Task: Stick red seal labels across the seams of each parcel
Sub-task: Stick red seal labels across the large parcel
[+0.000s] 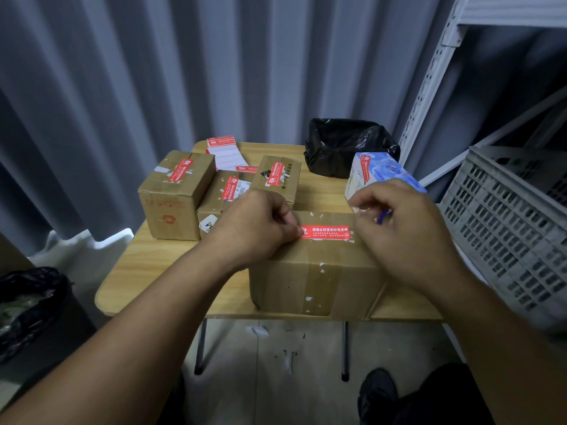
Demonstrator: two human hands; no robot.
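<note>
Grey pleated curtain [92, 87] behind small wooden folding table [147, 271]; large brown cardboard parcel [306, 280] at near edge, within reach. Left hand [254, 228] fisted, thumb pinning red rectangular seal label [326, 233] across taped seam; right hand [411, 234] curled at other end, hold unclear.

A packing storeroom: slotted metal shelving [429, 96], plastic crate [506, 216], sealed cartons [176, 194] on table [147, 271].

White "请确认封签完好再签收" on the red seal label [325, 232] atop nearest parcel [306, 286]
</note>
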